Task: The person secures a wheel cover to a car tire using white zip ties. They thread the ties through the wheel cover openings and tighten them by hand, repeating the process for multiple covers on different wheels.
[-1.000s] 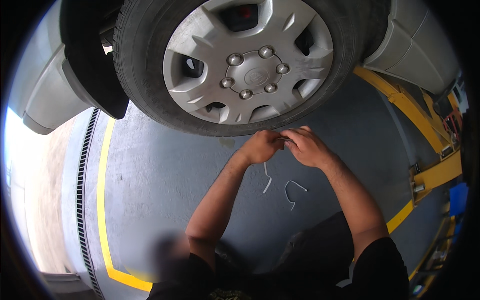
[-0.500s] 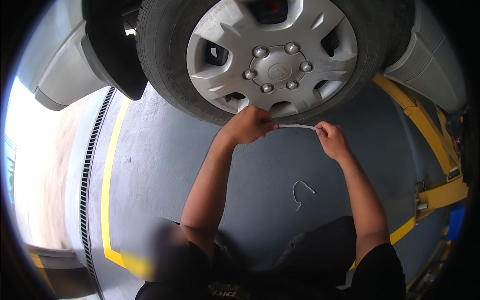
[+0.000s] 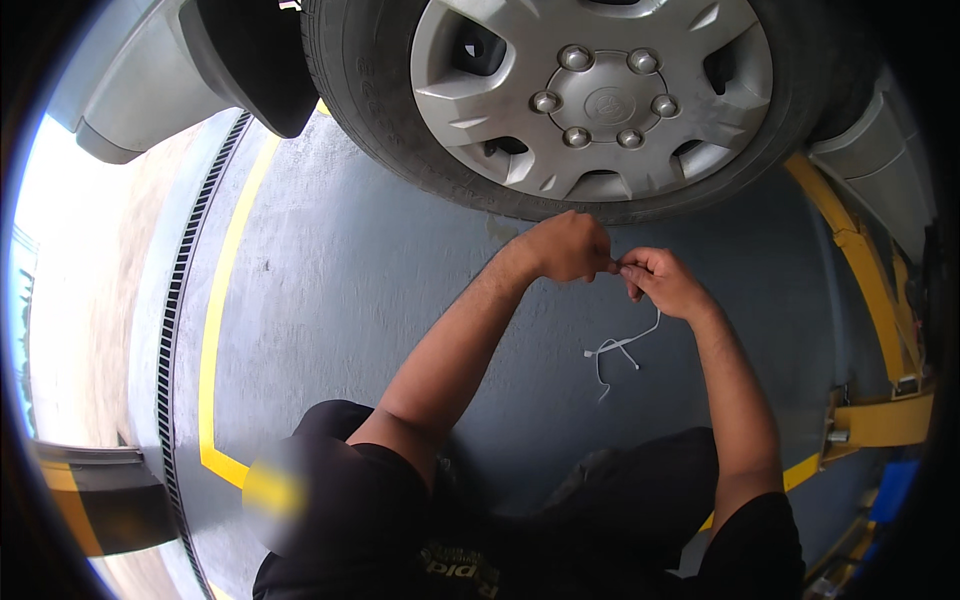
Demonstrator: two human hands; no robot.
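My right hand [image 3: 664,282] is closed in a pinch on a thin white cable tie [image 3: 657,325]. The tie hangs below the hand, its small square head low down, beside or over a second bent white tie [image 3: 629,354] on the grey floor; I cannot tell whether they touch. My left hand [image 3: 570,247] is closed too, its fingertips meeting the right hand's. Whatever it pinches is hidden. Both hands are just below the tyre [image 3: 372,130] of a vehicle wheel with a silver rim [image 3: 480,115] and several shiny lug nuts.
A yellow steel lift arm [image 3: 862,280] runs down the right side. On the left, a yellow floor line [image 3: 222,330] runs alongside a dark drain grate [image 3: 178,310]. Silver body panels [image 3: 140,95] flank the wheel. My bent knees are close below the hands.
My hands have come together; the white strip stretched between them before now hangs from the right hand. The view has shifted, so the wheel appears higher and farther right.
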